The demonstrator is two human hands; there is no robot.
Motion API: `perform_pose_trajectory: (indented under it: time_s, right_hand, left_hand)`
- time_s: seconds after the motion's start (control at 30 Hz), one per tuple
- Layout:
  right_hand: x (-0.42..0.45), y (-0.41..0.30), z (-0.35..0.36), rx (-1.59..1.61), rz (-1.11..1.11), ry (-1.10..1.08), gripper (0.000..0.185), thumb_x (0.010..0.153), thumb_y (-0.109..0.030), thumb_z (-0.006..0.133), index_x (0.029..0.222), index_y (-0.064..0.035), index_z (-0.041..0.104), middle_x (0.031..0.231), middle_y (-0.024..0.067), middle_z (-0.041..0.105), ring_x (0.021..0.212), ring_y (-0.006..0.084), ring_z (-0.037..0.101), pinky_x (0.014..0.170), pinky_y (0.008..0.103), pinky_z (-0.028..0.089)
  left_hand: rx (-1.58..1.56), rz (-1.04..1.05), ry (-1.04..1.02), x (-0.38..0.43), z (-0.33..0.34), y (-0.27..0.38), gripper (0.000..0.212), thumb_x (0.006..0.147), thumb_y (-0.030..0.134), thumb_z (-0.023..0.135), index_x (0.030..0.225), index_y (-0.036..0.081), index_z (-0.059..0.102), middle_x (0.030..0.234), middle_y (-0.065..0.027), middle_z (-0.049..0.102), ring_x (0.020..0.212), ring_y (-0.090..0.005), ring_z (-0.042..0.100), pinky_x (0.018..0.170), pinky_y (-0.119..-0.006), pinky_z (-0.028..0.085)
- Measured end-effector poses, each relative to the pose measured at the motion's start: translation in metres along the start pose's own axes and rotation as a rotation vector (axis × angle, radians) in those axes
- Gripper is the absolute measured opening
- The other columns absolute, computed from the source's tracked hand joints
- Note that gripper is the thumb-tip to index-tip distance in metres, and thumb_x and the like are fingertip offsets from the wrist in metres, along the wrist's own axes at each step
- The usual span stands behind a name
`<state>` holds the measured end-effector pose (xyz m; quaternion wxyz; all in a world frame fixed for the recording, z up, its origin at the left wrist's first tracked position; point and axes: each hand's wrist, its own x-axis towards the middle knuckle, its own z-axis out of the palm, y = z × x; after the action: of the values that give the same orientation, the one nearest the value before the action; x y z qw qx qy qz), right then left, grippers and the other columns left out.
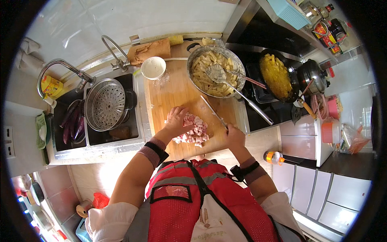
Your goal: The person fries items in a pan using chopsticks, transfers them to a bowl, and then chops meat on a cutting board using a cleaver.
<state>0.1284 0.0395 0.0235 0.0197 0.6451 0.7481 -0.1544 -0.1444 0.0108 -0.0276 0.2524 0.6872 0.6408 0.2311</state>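
Diced raw meat (196, 133) lies in a pile on a wooden cutting board (178, 96). My left hand (177, 122) rests at the pile's upper left with its fingers spread; whether it touches the meat is unclear. A knife (213, 111) is gripped by its handle in my right hand (235, 136), to the right of the pile, its blade slanting up and left above the board. Behind stands a metal pan (193, 74) of cut, coated pieces, with a metal ladle (252, 104) and chopsticks (254, 81) in it. A white bowl (153, 68) sits at the board's back left.
At left, a double sink holds a steamer insert (107, 104) and eggplants (72, 124) beneath faucets (86, 75). On the right, a wok (276, 77) of yellow food in oil stands on the stove beside a lidded pot (311, 75). The ladle's handle extends over the stove edge.
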Motion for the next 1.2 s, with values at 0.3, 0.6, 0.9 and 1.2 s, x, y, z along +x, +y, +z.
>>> perform_pose_trajectory:
  time_s: [0.3,0.6,0.9,1.2]
  right_hand:
    - [-0.010,-0.020,-0.017,0.274,-0.398,-0.042,0.022,0.080,-0.025,0.061,0.074,-0.0050,0.055,0.068,0.0168,0.060,0.066,0.0385,0.060,0.061,0.0485,0.046]
    - [0.014,-0.023,-0.028,0.094,-0.883,-0.428,0.007,0.075,-0.015,0.060,0.075,-0.0091,0.057,0.064,0.0149,0.059,0.061,0.0349,0.059,0.057,0.0455,0.045]
    - [0.042,-0.040,-0.035,0.086,-0.831,-0.132,0.010,0.077,-0.018,0.060,0.075,-0.0081,0.060,0.065,0.0145,0.062,0.061,0.0343,0.062,0.055,0.0447,0.047]
    - [-0.006,-0.071,-0.037,0.259,-0.468,-0.239,0.019,0.082,-0.023,0.060,0.089,-0.0047,0.061,0.072,0.0170,0.064,0.064,0.0364,0.062,0.058,0.0452,0.048]
  left_hand:
    - [-0.564,-0.200,0.346,-0.044,-0.037,-0.006,0.019,0.084,0.008,0.062,0.102,0.002,0.063,0.098,-0.0116,0.067,0.092,-0.0204,0.064,0.080,-0.029,0.050]
    - [-0.927,-0.521,0.488,-0.111,-0.053,-0.057,0.014,0.092,0.012,0.055,0.098,0.003,0.064,0.094,-0.0028,0.066,0.089,-0.0104,0.059,0.080,-0.025,0.045]
    - [-0.981,-0.603,0.467,-0.123,-0.041,-0.052,0.016,0.092,0.018,0.057,0.097,0.004,0.064,0.094,-0.0031,0.066,0.089,-0.0114,0.060,0.080,-0.027,0.046]
    - [-0.783,-0.483,0.519,-0.098,-0.037,-0.048,0.025,0.089,0.016,0.060,0.107,-0.002,0.058,0.099,-0.0087,0.063,0.088,-0.0179,0.059,0.080,-0.030,0.046]
